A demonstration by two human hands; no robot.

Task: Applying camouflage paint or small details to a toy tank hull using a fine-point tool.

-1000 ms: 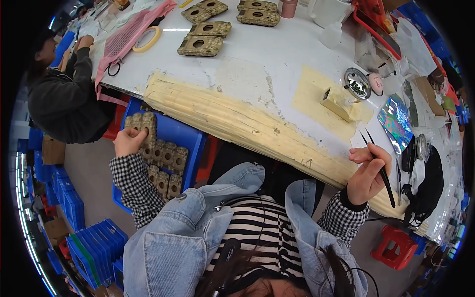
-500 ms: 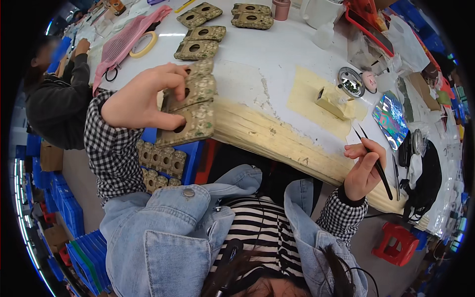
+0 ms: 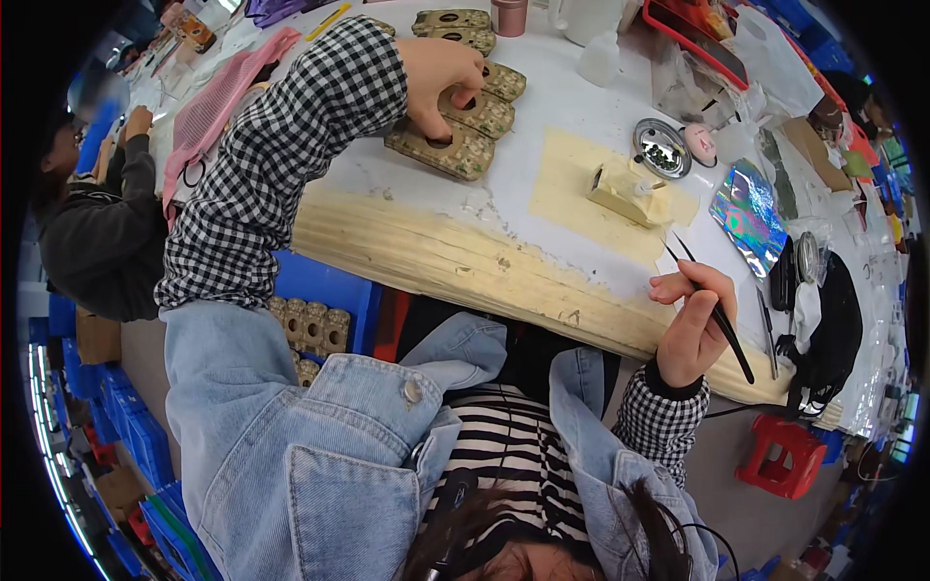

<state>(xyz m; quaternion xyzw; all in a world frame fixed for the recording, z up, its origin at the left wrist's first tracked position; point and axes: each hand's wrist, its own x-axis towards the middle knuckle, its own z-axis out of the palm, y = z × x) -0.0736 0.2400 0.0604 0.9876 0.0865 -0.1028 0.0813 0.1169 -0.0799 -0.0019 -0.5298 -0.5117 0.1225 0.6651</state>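
My left hand reaches across to the far left of the table. Its thumb and fingers are hooked into the round holes of several camouflage-patterned plastic casings, gripping the row. The nearest camouflage casing lies by the table's front part; others are partly under the hand, and whether they all rest on the tabletop cannot be told. My right hand is closed around black tweezers, their tips pointing up and away, above the table's right front edge. Beyond my left hand lie further camouflage casings.
A yellow paper sheet bears a small yellow block. Right of it are a round metal dish with small dark parts and a shiny holographic pouch. A blue crate of casings stands below the table. Another person sits at left.
My left hand has carried the casings from beside the table's front edge forward and right, over the tabletop. My right hand still holds the tweezers in nearly the same pose.
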